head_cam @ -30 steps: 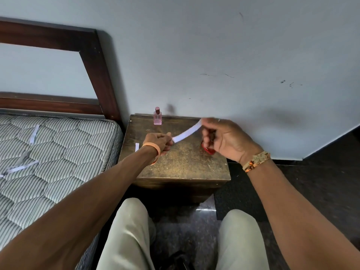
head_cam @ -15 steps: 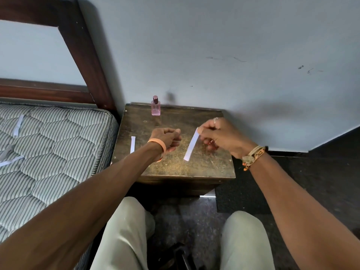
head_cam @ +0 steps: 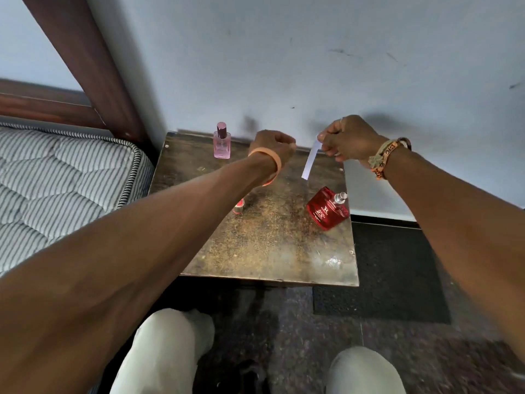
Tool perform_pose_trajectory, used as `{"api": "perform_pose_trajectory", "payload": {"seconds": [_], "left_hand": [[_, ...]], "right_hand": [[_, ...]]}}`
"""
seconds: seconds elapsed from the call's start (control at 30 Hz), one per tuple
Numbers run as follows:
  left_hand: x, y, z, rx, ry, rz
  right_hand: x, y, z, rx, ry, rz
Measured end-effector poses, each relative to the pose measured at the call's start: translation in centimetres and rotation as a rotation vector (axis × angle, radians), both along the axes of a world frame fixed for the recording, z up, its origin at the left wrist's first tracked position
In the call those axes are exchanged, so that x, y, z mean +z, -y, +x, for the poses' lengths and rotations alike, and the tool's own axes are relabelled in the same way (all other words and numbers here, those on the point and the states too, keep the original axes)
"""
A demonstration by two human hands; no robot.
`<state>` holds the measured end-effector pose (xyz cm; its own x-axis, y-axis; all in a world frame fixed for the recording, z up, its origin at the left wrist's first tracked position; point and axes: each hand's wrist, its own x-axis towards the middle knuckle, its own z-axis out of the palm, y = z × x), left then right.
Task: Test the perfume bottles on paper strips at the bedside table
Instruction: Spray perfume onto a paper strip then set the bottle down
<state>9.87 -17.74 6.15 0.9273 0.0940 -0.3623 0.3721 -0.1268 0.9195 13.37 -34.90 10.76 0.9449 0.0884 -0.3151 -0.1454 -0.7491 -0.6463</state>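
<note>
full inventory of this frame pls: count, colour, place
bedside table: 1, worn brown, centre
pink perfume bottle: 1, pink, capped, table's back left
red perfume bottle: 1, red, sprayer bare, table's right side
small red object: 1, mid-table, partly behind the left forearm; possibly a cap
paper strip: 1, white, hanging above the table
mattress: 1, grey-white striped, left
headboard: 1, dark wood, upper left
mat: 1, black, floor right of table
knees: 2, light trousers, bottom
left hand: fist, orange wristband
right hand: pinches the strip's top, woven bracelets
</note>
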Motion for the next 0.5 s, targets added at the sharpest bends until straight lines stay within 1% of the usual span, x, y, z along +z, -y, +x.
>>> {"api": "perform_pose_trajectory", "payload": {"seconds": [0.17, 0.23, 0.5], "left_hand": [[-3.7, 0.8, 2.9, -0.054, -0.018, 0.064], [-4.9, 1.3, 3.6, -0.072, -0.022, 0.046], [-8.0, 2.1, 4.8, -0.119, -0.049, 0.010]], "right_hand": [[-3.9, -0.1, 3.0, 0.050, -0.068, -0.038], [-5.1, -0.1, 3.7, 0.050, -0.070, -0.032], [-8.7, -0.2, 5.8, 0.113, -0.007, -0.132]]}}
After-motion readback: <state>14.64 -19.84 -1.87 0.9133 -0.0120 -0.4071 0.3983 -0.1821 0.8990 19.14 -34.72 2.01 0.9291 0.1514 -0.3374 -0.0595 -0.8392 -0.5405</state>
